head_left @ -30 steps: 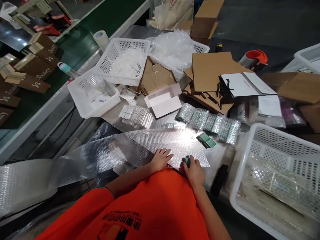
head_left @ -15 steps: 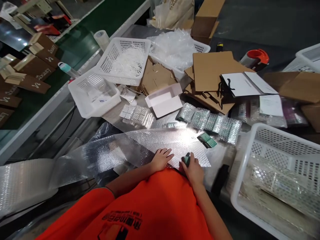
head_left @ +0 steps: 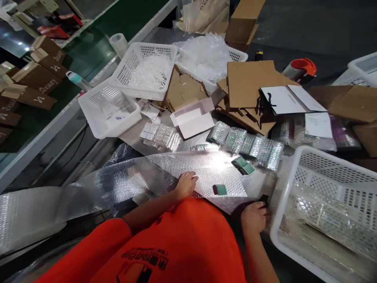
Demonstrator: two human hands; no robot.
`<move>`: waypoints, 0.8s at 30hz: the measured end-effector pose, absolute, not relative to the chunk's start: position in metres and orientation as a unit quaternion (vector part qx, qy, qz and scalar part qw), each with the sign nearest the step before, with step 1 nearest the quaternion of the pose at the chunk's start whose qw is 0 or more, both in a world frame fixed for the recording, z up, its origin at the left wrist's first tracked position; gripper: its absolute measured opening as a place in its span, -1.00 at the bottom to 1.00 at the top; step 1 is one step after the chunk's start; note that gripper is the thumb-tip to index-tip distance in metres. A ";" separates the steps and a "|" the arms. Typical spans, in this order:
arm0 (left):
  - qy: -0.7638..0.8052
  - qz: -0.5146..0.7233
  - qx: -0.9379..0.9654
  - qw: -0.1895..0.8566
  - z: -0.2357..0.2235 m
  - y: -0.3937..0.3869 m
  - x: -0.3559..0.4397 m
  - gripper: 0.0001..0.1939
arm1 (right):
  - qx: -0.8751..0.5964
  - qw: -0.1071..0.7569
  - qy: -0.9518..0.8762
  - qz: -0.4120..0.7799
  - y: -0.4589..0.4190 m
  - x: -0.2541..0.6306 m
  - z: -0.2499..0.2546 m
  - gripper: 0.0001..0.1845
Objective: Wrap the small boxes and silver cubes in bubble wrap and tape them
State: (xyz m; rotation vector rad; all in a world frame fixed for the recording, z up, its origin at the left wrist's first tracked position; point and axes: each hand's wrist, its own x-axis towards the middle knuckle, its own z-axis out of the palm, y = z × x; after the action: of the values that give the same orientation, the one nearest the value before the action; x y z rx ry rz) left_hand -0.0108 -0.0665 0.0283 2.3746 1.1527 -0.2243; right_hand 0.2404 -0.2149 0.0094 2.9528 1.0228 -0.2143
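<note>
A sheet of clear bubble wrap (head_left: 165, 167) stretches across the table in front of me. My left hand (head_left: 187, 184) lies on it, fingers resting on the surface. To the right of that hand, a small green box (head_left: 220, 190) with a dark end sits on the wrap. My right hand (head_left: 253, 217) is at the table's front edge, its fingers closed around a long black object (head_left: 264, 199), mostly covered by the hand; its kind is unclear. More green boxes (head_left: 243, 165) lie just beyond the wrap. Behind them is a row of bubble-wrapped green packs (head_left: 247, 143).
A white basket (head_left: 290, 192) with wrapped items stands close by my right hand. Farther back are white baskets (head_left: 120, 91), flattened cardboard (head_left: 250, 84), an open white box (head_left: 194, 120) and silvery wrapped packs (head_left: 161, 135). The bubble wrap roll (head_left: 28, 216) is at left.
My right hand has let go of the small green box, leaving it on the wrap, and moved right to grasp the black object. My left hand has shifted slightly left, its fingers less spread.
</note>
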 end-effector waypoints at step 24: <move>0.470 -0.065 0.849 0.232 0.010 -0.067 -0.016 -0.44 | 0.667 0.215 0.691 -0.176 -0.120 0.249 0.083 -0.45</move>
State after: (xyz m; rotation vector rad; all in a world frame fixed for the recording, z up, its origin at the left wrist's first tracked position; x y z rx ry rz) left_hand -0.0163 -0.0667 0.0099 2.3330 1.2914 -0.1786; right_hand 0.2495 -0.1198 0.0829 1.8506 1.9175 -0.4883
